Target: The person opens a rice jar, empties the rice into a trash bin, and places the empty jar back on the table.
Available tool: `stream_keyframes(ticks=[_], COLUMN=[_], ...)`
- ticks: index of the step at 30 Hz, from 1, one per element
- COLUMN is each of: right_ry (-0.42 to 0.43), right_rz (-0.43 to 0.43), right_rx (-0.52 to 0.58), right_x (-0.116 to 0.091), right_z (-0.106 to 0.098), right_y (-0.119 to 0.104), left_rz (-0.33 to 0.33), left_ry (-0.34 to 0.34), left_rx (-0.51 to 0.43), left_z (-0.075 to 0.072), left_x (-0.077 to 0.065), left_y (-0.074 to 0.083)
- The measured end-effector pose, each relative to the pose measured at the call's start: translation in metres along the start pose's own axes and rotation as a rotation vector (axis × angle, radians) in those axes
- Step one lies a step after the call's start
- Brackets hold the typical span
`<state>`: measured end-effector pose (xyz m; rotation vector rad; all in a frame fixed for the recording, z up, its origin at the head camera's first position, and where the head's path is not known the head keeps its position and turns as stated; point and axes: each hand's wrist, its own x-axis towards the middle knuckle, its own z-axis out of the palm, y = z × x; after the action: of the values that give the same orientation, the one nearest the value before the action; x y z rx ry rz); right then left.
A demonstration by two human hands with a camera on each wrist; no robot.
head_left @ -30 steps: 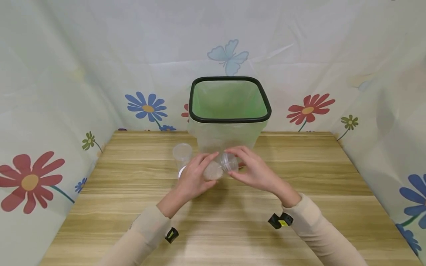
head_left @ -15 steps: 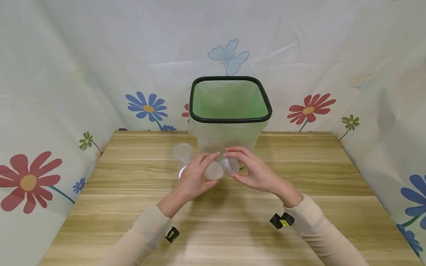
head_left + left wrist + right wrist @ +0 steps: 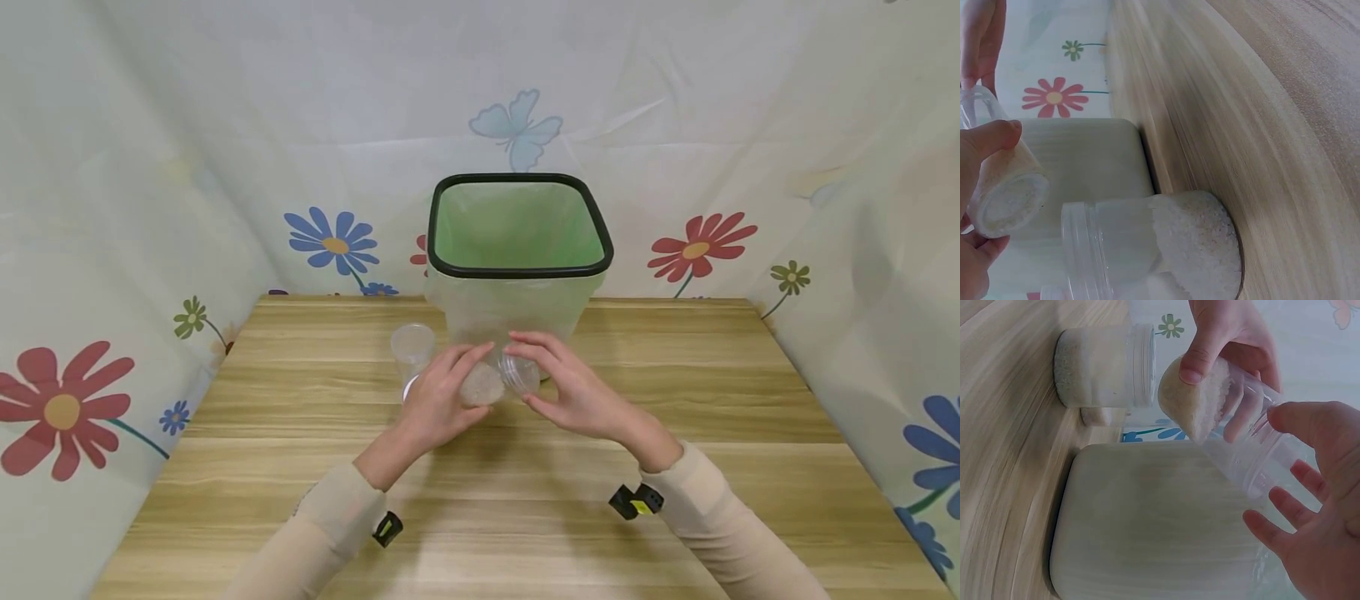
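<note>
A clear screw-neck jar [image 3: 482, 383] with pale rice-like grains in its base lies tilted between both hands. My left hand [image 3: 442, 396] grips the grain end, thumb and fingers on opposite sides. At the ribbed neck is my right hand [image 3: 581, 387], its thumb and fingertips around the rim. In the right wrist view, that thumb [image 3: 1297, 417] touches the rim while the other fingers are spread. Whether a lid sits on the mouth I cannot tell. Left of the hands stands a second clear jar [image 3: 412, 343], part-filled with whitish grains in the left wrist view [image 3: 1197, 244].
A pale green bin [image 3: 517, 308] with a black rim stands just behind the hands. A small object [image 3: 1096, 417] shows behind the standing jar in the right wrist view. The wooden table [image 3: 480, 517] meets a flower-printed curtain [image 3: 330, 150] at the back and sides.
My right thumb and fingers have shifted slightly at the jar's neck, the thumb moving a little down and right. The left hand and the tilted jar are nearly still.
</note>
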<state>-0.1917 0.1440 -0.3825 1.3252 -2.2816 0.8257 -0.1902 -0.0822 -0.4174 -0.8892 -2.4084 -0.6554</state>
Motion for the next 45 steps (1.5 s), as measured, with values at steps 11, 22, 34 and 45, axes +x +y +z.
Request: stream_keyframes(ticks=[11,22,34,45], right_ry=[-0.017,-0.022,-0.017,-0.034], right_rz=[0.312,0.370,0.226,0.141], right_rx=[0.039,0.069,0.102,0.042], right_x=[0.003,0.004,0.003,0.002], right_z=[-0.002,0.000,-0.001,-0.002], right_y=[-0.011,-0.009,-0.007,-0.005], left_rz=[0.006,0.029,0.016,0.024], left_ry=[0.001,0.012,0.012,0.001], left_rx=[0.014,0.022,0.017,0.028], left_z=[-0.001,0.000,0.001,0.002], left_x=[-0.001,0.000,0.000,0.000], left_y=[0.000,0.001,0.001,0.001])
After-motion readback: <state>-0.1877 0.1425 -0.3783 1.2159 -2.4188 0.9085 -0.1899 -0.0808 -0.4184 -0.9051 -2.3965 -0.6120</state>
